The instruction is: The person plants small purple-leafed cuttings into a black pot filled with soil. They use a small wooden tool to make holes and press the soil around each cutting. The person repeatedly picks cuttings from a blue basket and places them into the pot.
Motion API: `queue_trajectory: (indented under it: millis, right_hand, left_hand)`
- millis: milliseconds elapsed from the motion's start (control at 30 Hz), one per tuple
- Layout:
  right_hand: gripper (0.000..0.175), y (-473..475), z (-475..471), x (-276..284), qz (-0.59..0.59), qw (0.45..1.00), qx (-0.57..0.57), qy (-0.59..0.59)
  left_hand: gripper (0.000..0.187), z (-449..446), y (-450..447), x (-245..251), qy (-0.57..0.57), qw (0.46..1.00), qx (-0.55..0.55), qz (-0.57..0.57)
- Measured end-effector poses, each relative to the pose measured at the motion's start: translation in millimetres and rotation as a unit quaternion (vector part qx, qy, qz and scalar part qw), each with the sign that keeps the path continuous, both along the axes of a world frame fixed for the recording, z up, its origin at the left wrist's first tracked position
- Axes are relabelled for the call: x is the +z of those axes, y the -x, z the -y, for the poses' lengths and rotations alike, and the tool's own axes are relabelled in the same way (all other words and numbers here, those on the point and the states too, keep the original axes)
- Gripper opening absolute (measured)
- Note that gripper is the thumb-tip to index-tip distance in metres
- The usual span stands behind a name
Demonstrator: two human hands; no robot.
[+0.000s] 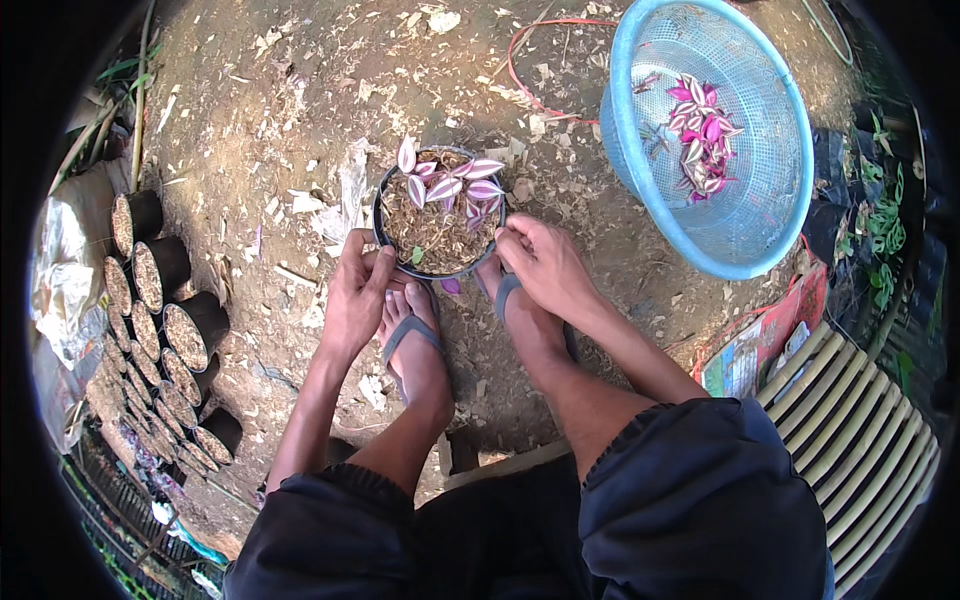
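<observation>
Between my feet and a little in front of them is a round black plastic plant pot [437, 232] filled with brown, chip-like growing medium. Striped purple-and-white leafy cuttings [448, 185] stand mostly in its far half, and a small green leaf lies near its near rim. My left hand [363, 289] grips the rim at the near left, thumb on top. My right hand [541, 259] pinches the rim at the near right. At the upper right, a blue plastic mesh basket [628, 142] holds a loose heap of pink and striped cuttings [703, 139].
Several black pots [185, 335] filled with medium stand packed together at the left, beside crumpled plastic sheeting [71, 277]. A bamboo slat bench [855, 442] is at the lower right. Red twine [514, 56] lies on the chip-strewn soil between pot and basket.
</observation>
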State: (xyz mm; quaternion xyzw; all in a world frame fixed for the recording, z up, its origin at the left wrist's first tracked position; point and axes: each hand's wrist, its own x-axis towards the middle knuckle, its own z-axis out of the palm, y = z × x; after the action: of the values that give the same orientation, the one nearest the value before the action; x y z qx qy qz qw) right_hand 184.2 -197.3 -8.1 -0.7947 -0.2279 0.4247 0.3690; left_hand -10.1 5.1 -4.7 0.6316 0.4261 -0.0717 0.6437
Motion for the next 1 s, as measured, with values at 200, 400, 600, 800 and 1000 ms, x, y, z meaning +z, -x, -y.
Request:
queue_trajectory:
  millis: [200, 400, 600, 800, 1000]
  right_hand:
    - [0.033, -27.2, -21.5, 10.4, 0.068, 0.997, 0.030, 0.016]
    - [0.033, -39.6, -12.9, 3.7, 0.079, 0.996, 0.015, 0.023]
    - [0.031, -19.0, 49.2, 4.6, 0.191, 0.972, 0.050, 0.126]
    - [0.032, 0.2, 86.4, -11.4, 0.139, 0.968, 0.071, 0.197]
    - [0.025, 19.4, 101.2, -22.0, 0.188, 0.971, 0.042, 0.140]
  left_hand:
    - [0.027, 31.1, 8.2, -4.0, 0.062, 0.997, 0.041, 0.026]
    - [0.022, 29.5, 0.1, 22.4, 0.002, 0.998, -0.059, -0.025]
    - [0.020, 11.7, -11.4, 45.9, -0.339, 0.918, -0.190, 0.079]
    - [0.021, 8.1, -13.5, 37.1, -0.366, 0.891, -0.216, 0.159]
    - [0.020, -32.1, 20.1, 68.2, -0.348, 0.926, -0.139, 0.047]
